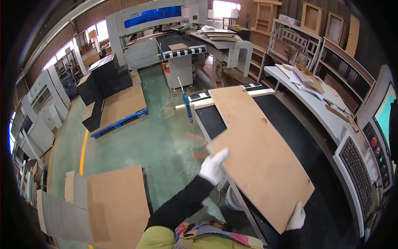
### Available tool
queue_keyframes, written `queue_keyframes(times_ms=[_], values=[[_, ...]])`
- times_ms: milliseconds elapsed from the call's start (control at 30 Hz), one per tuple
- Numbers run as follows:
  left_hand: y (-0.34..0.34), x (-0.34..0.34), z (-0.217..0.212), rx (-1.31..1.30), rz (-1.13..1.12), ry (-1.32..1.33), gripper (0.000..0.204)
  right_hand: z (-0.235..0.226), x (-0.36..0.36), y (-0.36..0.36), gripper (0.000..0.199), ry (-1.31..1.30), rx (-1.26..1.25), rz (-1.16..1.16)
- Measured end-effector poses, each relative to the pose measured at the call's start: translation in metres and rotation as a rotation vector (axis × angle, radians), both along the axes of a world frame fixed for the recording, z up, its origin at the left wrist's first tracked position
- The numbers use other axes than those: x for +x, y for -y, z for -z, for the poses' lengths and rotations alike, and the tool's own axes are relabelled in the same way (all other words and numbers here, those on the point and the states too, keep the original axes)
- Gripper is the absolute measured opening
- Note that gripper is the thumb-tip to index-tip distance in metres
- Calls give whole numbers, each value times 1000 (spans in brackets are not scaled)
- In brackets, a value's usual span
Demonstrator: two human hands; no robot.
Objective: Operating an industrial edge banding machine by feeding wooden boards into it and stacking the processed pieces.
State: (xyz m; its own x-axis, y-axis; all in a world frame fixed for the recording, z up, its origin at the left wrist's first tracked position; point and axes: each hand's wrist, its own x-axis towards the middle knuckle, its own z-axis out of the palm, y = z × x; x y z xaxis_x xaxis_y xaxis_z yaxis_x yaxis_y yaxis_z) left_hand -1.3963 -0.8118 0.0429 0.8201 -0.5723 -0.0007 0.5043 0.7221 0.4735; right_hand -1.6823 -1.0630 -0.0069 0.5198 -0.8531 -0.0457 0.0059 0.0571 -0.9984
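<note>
A light brown wooden panel (265, 166) lies slanted over the black-topped machine bed (290, 120). Its far part is narrower; whether this is a second panel underneath, I cannot tell. Small round dark marks show near its right edge. My left hand (214, 167), in a white glove, grips the panel's left edge, with the fingers partly hidden. At the near right corner, my right hand (297, 216), also white-gloved, holds the panel's edge; part of that hand is hidden by the board.
An air blow gun (187, 103) hangs at the bed's far left corner. On the right stand a keyboard (357, 176) and control panel (375, 145). Grey panels (66, 216) rest on a brown board at lower left. Black panels (103, 79) sit on a blue pallet (120, 123).
</note>
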Motion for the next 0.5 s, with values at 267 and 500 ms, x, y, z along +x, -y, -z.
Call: queue_keyframes(times_ms=[267,500], values=[[68,159,12,701,-107,338,38,2,216,-24,60,-304,-56,230],[16,273,15,1000,522,747,44,29,325,-39,65,-449,-270,438]])
